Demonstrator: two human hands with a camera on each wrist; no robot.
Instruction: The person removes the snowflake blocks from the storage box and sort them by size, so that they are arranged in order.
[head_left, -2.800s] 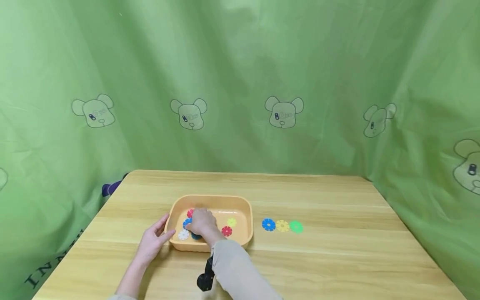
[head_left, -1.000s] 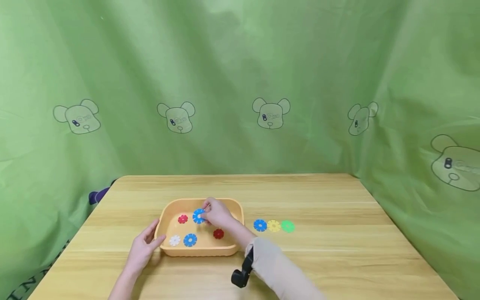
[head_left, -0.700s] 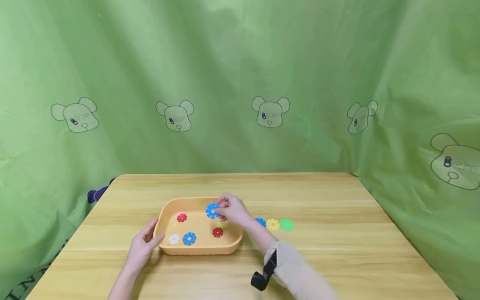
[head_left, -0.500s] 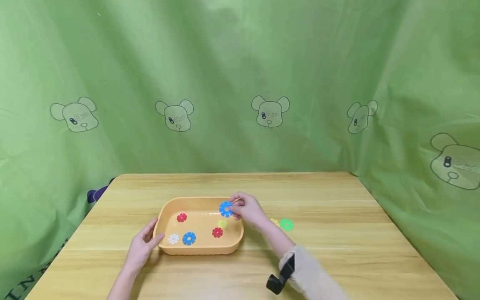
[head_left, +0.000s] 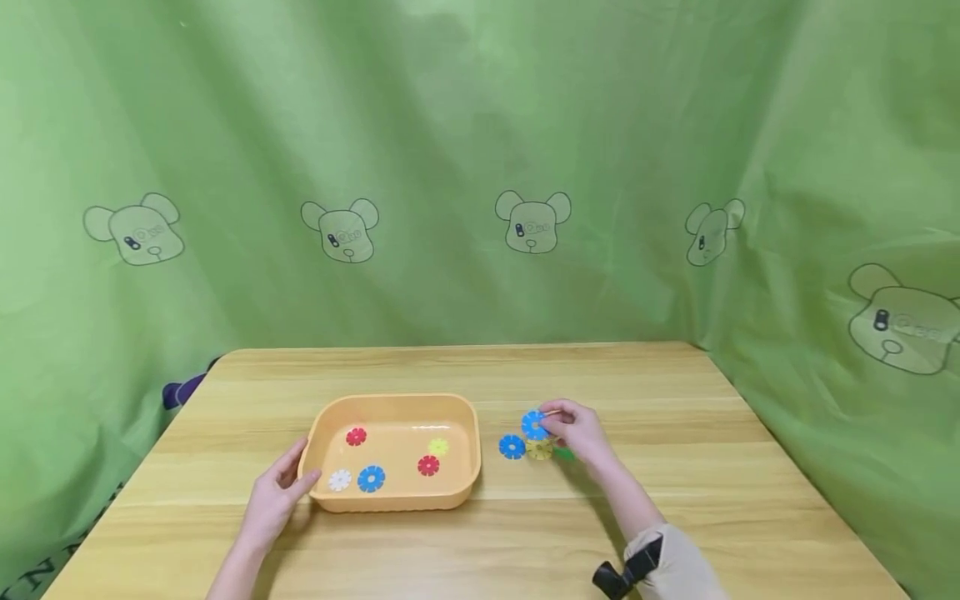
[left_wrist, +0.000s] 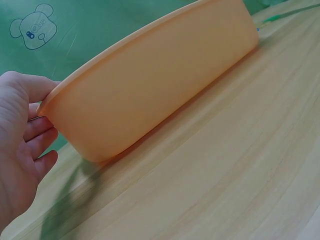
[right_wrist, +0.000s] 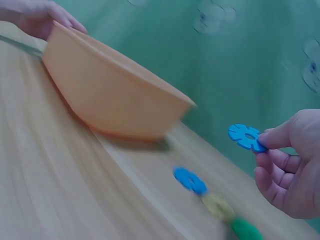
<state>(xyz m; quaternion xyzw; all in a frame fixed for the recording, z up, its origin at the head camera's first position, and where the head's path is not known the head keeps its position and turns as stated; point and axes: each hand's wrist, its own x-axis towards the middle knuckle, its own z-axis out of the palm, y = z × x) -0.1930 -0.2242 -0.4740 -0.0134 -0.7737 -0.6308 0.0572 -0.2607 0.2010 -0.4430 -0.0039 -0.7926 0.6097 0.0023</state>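
My left hand (head_left: 272, 502) holds the left rim of an orange plastic basin (head_left: 390, 503), thumb over the edge and fingers at the outer wall in the left wrist view. With thumb and fingertips my right hand (head_left: 585, 433) pinches a blue notched snowflake disc (right_wrist: 237, 135), raised above the table right of the basin. Below it a row of discs lies on the wood: blue (head_left: 506, 447), yellow (head_left: 533, 452) and green (head_left: 564, 455), the green one partly hidden by the right hand.
Inside the basin lie a white disc (head_left: 334, 481), a blue disc (head_left: 364, 480), two red discs, one at the back (head_left: 352, 437), and a yellow disc (head_left: 444, 448). Behind the wooden table (head_left: 637, 375) hangs a green curtain (head_left: 435, 308).
My right hand has picked a blue disc out of the basin and carried it right, over the rim, to above the row. My left hand has stayed at the basin's left rim.
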